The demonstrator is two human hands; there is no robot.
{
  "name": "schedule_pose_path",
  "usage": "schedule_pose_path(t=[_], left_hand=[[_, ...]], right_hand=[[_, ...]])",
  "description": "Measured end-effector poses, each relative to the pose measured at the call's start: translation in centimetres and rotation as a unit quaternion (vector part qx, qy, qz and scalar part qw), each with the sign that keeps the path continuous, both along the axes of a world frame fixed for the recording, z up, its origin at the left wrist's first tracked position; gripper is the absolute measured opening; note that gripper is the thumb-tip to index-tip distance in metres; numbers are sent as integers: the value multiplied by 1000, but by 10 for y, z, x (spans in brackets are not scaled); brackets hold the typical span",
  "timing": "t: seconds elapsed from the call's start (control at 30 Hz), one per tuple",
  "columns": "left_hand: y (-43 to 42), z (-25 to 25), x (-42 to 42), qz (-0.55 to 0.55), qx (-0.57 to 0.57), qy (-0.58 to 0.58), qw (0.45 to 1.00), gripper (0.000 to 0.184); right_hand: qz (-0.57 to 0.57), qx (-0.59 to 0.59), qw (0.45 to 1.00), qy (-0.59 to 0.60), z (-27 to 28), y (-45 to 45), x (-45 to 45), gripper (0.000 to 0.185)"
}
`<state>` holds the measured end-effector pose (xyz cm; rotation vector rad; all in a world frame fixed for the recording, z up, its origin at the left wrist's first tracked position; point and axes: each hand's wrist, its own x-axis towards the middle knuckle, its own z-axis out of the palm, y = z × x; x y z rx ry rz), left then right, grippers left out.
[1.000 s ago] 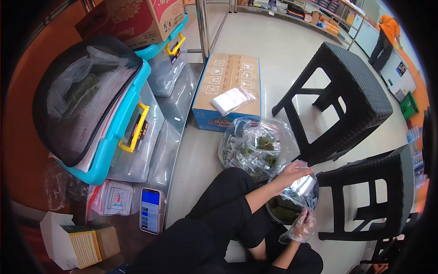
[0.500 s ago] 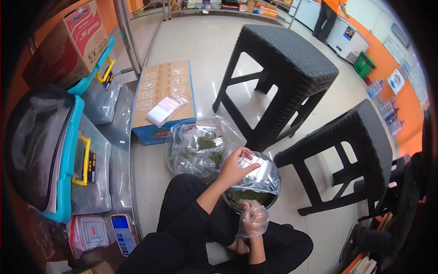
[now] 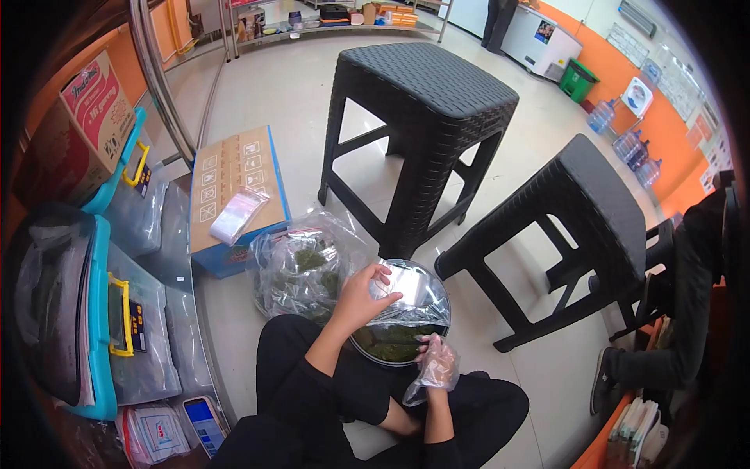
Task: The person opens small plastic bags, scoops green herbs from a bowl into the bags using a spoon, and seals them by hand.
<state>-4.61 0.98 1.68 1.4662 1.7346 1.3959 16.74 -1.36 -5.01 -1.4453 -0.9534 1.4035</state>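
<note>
A round metal pan (image 3: 380, 362) sits in front of my crossed legs. Flat dark green pieces (image 3: 393, 344), perhaps leaves or seaweed, lie in its near half. Clear shiny plastic (image 3: 414, 287) covers its far half. My bare left hand (image 3: 361, 298) is over the plastic, thumb and fingers apart, with nothing plainly held. In a loose clear plastic glove, my right hand (image 3: 437, 366) is at the pan's near right rim. Its fingers are bent together beside the green pieces; what they hold is hidden. A clear plastic bag (image 3: 301, 270) of similar green pieces lies left of the pan.
Two black stools (image 3: 426, 78) (image 3: 582, 195) stand beyond and right of the pan. A cardboard box (image 3: 226, 168) bears a stack of small clear bags (image 3: 241, 215). Plastic bins (image 3: 137, 313) and a phone (image 3: 205, 426) are at left. Another person's leg (image 3: 664, 336) is at right.
The whole view has shifted, so things appear further left. My right hand has moved slightly, its fingertips now at the green pieces' right edge. My left hand stays over the plastic.
</note>
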Motion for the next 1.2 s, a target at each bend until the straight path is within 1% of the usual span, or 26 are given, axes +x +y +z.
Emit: schedule_pose_path(t=[0.03,0.07,0.1,0.17,0.2,0.23,0.27,0.3,0.33,0.43,0.57,0.6,0.67,0.73,0.83,0.87,0.9,0.93,1.03,1.07,1.1,1.17,1.2], left_hand=[[0,0,1,-3,0,3,1000,46],[0,-2,1,-4,-1,5,1000,46],[0,-2,1,-5,-1,7,1000,45],[0,-5,0,-5,-4,11,1000,45],[-1,-3,0,-4,-5,13,1000,45],[0,-2,1,-3,-7,15,1000,44],[0,-1,2,-7,-14,8,1000,45],[-1,-2,1,-10,-22,3,1000,46],[-1,-3,1,-12,-30,-3,999,47],[-2,-2,1,-14,-33,2,999,44],[0,-6,1,-16,-14,11,1000,43],[0,-6,1,-17,-14,7,1000,42],[0,-4,1,-16,-19,4,1000,41],[0,-1,1,-11,-28,2,1000,41],[-1,1,2,-14,-32,2,999,41],[-1,1,2,-15,-32,6,999,40],[-1,1,2,-16,-31,9,999,40],[-1,1,2,-17,-30,12,999,40],[0,0,2,-22,-31,14,999,40],[0,1,2,-20,-31,16,999,40],[-1,1,3,-17,-30,18,999,40],[-1,1,2,-15,-36,16,999,40],[-1,1,1,-17,-41,12,999,40]], right_hand=[[3,1,1000,-2,3,-2,-3,29],[9,-10,999,-48,8,-3,-3,28],[22,69,992,-107,11,-5,-8,26],[48,222,948,-224,12,-10,-17,25],[90,213,937,-261,13,-14,-19,23],[115,236,934,-242,13,-18,-25,21],[162,272,907,-276,16,-21,-25,19],[210,306,876,-309,32,-24,-28,17],[222,270,894,-280,44,-28,-33,16],[237,294,887,-267,41,-24,-26,15],[121,189,959,-175,24,-18,-17,22],[107,138,975,-136,27,-17,-16,27],[96,119,980,-128,13,-12,-12,27],[84,80,988,-103,13,-9,-8,29],[27,81,991,-100,13,-8,-9,22],[56,168,968,-176,14,-8,-8,20],[83,251,931,-250,24,-7,-9,19],[110,331,881,-320,32,-8,-9,17],[298,355,837,-290,47,-15,-12,16],[370,299,816,-329,58,-20,-16,17],[376,318,813,-313,59,-23,-19,17],[367,310,837,-263,65,-23,-19,18],[335,285,860,-259,64,-22,-20,19]])
